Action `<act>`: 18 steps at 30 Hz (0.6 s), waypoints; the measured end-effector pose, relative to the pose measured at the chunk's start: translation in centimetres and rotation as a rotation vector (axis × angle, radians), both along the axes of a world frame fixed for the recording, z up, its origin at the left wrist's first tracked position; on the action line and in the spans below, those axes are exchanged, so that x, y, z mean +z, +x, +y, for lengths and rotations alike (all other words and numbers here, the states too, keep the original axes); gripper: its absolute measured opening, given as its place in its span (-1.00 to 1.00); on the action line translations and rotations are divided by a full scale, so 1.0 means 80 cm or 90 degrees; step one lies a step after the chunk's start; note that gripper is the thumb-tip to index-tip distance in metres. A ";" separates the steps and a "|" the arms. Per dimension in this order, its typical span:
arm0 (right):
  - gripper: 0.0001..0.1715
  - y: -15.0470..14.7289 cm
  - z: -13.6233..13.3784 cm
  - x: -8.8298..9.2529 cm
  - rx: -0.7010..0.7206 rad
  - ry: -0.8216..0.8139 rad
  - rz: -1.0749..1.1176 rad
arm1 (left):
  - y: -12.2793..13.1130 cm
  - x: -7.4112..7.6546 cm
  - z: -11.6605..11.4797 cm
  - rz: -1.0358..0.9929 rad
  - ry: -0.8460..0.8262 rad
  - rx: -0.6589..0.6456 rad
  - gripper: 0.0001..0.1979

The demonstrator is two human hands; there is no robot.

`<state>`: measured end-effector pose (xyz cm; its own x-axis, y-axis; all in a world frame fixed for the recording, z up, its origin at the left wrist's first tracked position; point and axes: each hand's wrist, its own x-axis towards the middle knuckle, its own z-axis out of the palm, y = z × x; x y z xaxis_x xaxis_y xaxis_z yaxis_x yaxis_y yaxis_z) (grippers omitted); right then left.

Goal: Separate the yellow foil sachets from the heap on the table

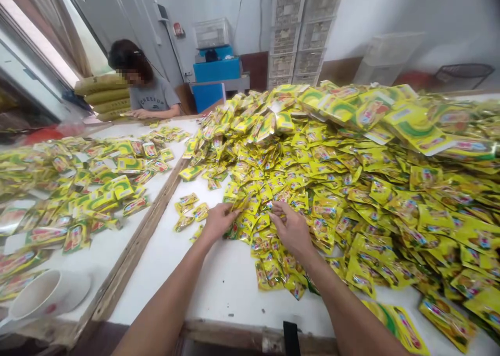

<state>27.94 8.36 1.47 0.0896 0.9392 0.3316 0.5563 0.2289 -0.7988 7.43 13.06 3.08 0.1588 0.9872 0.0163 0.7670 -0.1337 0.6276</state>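
Note:
A big heap of small shiny yellow sachets covers the table in front of me. At its near left edge, my left hand is closed, with a yellow sachet pinched between thumb and fingers. My right hand reaches over the sachets a short way to the right. Its thumb and fingers are bent but apart, the tips close to the heap, and I see nothing held in them. A few loose sachets lie on the white tabletop left of my left hand.
Flat yellow-green packs lie atop the heap. Beyond a wooden strip, more packs are spread near a white cup. Another person works at the far side. Stacked crates stand behind.

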 end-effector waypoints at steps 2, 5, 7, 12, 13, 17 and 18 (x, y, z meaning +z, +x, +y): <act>-0.62 -0.006 -0.003 0.003 0.033 0.026 -0.006 | -0.005 0.010 -0.019 -0.026 -0.016 0.009 -0.70; -0.52 -0.019 -0.010 0.011 0.121 0.070 -0.014 | -0.006 0.020 -0.050 -0.045 -0.056 -0.024 -0.64; -0.55 -0.025 -0.014 0.014 0.193 0.056 -0.020 | -0.003 0.019 -0.069 -0.072 -0.089 -0.064 -0.64; -0.82 -0.029 -0.022 0.015 0.226 -0.098 -0.045 | -0.001 0.003 -0.102 -0.135 -0.171 -0.045 -0.56; -0.81 -0.029 -0.023 0.016 0.231 -0.126 -0.049 | -0.002 0.000 -0.106 -0.142 -0.182 -0.027 -0.55; -0.78 -0.023 -0.024 0.019 0.281 -0.172 -0.071 | -0.005 -0.004 -0.113 -0.275 -0.205 0.018 -0.61; -0.80 -0.022 -0.024 0.020 0.294 -0.173 -0.075 | -0.004 -0.004 -0.113 -0.322 -0.199 0.032 -0.63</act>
<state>26.17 6.47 3.03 -0.3753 0.9253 0.0539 0.5363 0.2642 -0.8016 7.11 4.00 2.72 0.1601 0.9635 -0.2144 0.3625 0.1447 0.9207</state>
